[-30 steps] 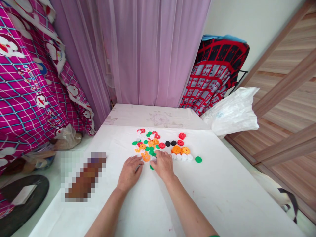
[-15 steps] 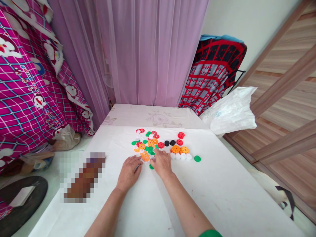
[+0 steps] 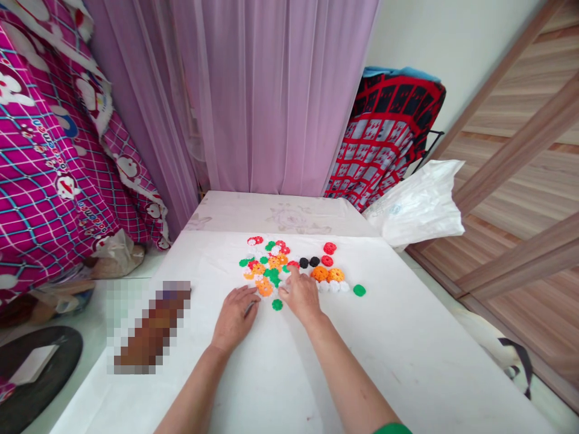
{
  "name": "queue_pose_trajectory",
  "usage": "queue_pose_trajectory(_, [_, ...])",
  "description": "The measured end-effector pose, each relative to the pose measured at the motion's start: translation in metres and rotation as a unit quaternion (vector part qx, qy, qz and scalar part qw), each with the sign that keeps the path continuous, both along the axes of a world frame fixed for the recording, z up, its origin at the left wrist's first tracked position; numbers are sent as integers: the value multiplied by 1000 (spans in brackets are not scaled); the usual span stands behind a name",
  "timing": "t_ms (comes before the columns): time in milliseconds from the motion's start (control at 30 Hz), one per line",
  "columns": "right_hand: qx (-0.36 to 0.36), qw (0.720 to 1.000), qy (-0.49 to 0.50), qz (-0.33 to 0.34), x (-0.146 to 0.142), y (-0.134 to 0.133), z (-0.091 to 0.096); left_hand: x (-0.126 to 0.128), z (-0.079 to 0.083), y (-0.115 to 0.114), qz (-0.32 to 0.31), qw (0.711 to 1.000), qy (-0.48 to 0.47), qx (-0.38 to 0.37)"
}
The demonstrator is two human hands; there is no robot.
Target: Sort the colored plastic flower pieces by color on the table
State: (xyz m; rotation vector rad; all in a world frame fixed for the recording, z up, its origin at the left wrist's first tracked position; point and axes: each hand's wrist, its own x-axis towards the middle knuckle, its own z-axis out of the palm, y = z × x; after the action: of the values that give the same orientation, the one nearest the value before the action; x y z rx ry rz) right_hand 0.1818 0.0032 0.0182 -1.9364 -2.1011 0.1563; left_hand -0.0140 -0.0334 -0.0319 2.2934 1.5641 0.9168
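Observation:
Flower-edged plastic discs lie in a loose pile on the white-covered table (image 3: pixel 362 355). My left hand (image 3: pixel 236 313) lies on the cloth beside an orange disc (image 3: pixel 265 287), its fingers spread and holding nothing. Over the right edge of the pile is my right hand (image 3: pixel 304 295), forefinger stretched toward a red disc (image 3: pixel 293 264), thumb apart from it. Green discs (image 3: pixel 272 276) lie between the hands, and a single green disc (image 3: pixel 277 305) sits nearer me. White discs (image 3: pixel 335 287) right of my right hand are partly hidden by it.
Right of the pile are two black discs (image 3: pixel 309 262), red discs (image 3: pixel 330 248), orange discs (image 3: pixel 336 275) and a lone green disc (image 3: pixel 359 290). A pixelated object (image 3: pixel 151 328) lies at the table's left. A white plastic bag (image 3: pixel 416 205) stands at the right edge.
My right hand has shifted right and a little away from me, uncovering the near green disc. My left hand has stayed in place. The whole view has slid slightly.

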Motion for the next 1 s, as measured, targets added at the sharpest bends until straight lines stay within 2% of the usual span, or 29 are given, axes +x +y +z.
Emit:
queue_pose_trajectory(200, [32, 999, 29, -32, 62, 13, 14, 0, 0, 0, -2, 1000, 2, -7])
queue_pose_trajectory(333, [28, 999, 20, -23, 82, 17, 17, 0, 1, 0, 1, 1000, 4, -7])
queue_pose_trajectory(533, [8, 999, -12, 42, 68, 13, 10, 0, 2, 0, 1, 1000, 8, 1])
queue_pose_trajectory(733, [-16, 997, -61, 43, 56, 11, 9, 0, 2, 0, 2, 1000, 2, 6])
queue_pose_trajectory(1000, [-11, 997, -59, 52, 56, 9, 9, 0, 4, 0, -5, 1000, 3, -4])
